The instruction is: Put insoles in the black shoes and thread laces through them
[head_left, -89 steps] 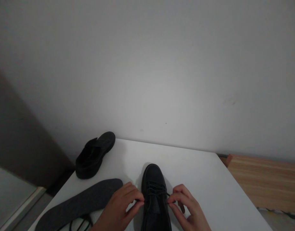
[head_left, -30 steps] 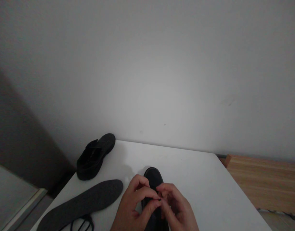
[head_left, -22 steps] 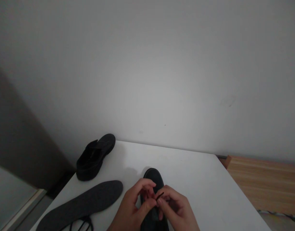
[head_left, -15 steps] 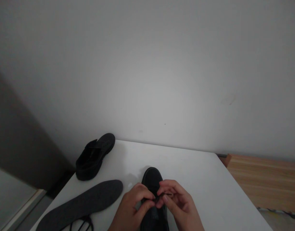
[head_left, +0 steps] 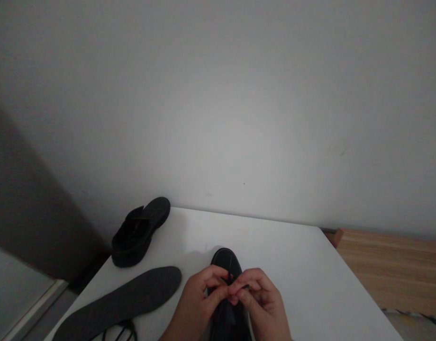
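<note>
A black shoe (head_left: 225,258) lies toe-forward at the front middle of the white table (head_left: 275,246). Over its upper, my left hand (head_left: 202,300) is closed in a pinch on a thin dark lace. My right hand (head_left: 262,300) touches the left fingertips, its thumb and fingers pinched on the lace too, with a dark end showing between them. The exact crossing of the lace is hidden by my fingers.
Another black shoe (head_left: 132,239) stands at the table's back left corner. In front of it lies a dark grey insole (head_left: 132,298), beside a coil of black lace (head_left: 127,329). A wooden board (head_left: 388,265) is off to the right; a white wall rises behind.
My hands have come together over the shoe, the right one shifting slightly left. A thin strand of lace now shows over the toe side of the fingers.
</note>
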A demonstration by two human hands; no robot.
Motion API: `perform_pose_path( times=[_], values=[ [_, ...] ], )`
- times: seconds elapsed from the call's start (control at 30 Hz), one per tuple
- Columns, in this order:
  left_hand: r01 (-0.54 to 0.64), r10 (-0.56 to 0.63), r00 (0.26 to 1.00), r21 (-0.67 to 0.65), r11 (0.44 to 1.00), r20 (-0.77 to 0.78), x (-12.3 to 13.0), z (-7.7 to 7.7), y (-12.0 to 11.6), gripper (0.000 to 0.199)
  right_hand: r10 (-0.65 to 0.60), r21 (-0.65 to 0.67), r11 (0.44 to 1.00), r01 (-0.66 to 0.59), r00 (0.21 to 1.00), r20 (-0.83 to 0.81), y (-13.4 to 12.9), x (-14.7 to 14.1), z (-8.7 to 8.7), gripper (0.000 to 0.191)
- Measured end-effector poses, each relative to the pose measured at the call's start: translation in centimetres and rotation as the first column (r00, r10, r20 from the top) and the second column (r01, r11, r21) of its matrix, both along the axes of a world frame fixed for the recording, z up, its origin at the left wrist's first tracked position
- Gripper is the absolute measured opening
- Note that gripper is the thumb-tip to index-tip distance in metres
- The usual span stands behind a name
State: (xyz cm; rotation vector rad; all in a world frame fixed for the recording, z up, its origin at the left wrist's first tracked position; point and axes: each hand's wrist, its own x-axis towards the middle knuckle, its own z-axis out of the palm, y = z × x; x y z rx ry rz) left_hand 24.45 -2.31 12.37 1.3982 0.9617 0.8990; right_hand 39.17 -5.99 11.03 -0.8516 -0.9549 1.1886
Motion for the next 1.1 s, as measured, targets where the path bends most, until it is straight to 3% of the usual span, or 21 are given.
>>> perform_pose_path(
  times=[0.1, 0.2, 0.47, 0.57, 0.67, 0.77, 0.93, 1.03, 1.1],
  values=[
    [0.083, -0.083, 0.997, 0.013, 0.996, 0.007, 0.1, 0.6, 0.2, 0.008, -0.032, 0.169, 0.986, -0.018, 0.957, 0.287, 0.6, 0.7, 0.9, 0.017],
    [0.081, -0.074, 0.995, 0.104, 0.991, -0.069, 0.3, 0.6, 0.1, 0.013, -0.121, 0.272, 0.962, -0.009, 0.883, 0.454, 1.2, 0.8, 1.6, 0.014],
    [0.030, -0.016, 0.993, 0.123, 0.992, -0.113, 0.2, 0.5, 1.1, 0.023, -0.169, 0.244, 0.969, 0.040, 0.827, 0.536, 2.0, 1.4, 1.0, 0.023],
    [0.039, -0.027, 0.994, 0.117, 0.992, -0.106, 0.2, 0.8, 1.7, 0.022, -0.170, 0.205, 0.977, 0.061, 0.802, 0.572, 1.9, 2.0, 0.6, 0.011],
    [0.066, -0.057, 0.995, 0.101, 0.993, -0.087, 0.4, 0.8, 2.0, 0.023, -0.203, 0.229, 0.971, 0.075, 0.763, 0.613, 1.4, 2.4, 0.5, 0.013],
    [0.094, -0.089, 0.994, 0.071, 0.993, -0.061, 0.4, 0.6, 1.8, 0.020, -0.247, 0.356, 0.934, -0.006, 0.709, 0.660, 0.7, 2.7, 0.5, 0.012],
    [0.113, -0.107, 0.985, 0.038, 0.993, -0.135, -0.2, 0.4, 1.4, 0.014, -0.353, 0.572, 0.795, -0.205, 0.610, 0.710, -0.3, 3.2, 0.1, 0.020],
    [0.104, -0.075, 0.974, 0.129, 0.986, -0.215, -0.4, 0.4, 1.0, 0.014, -0.290, 0.539, 0.810, -0.231, 0.641, 0.710, -0.7, 3.6, -0.3, 0.014],
    [0.134, -0.060, 0.971, 0.321, 0.937, -0.231, -0.4, 0.2, 0.7, 0.014, -0.257, 0.479, 0.865, -0.148, 0.691, 0.676, -0.8, 3.7, -0.8, 0.012]
  ],
)
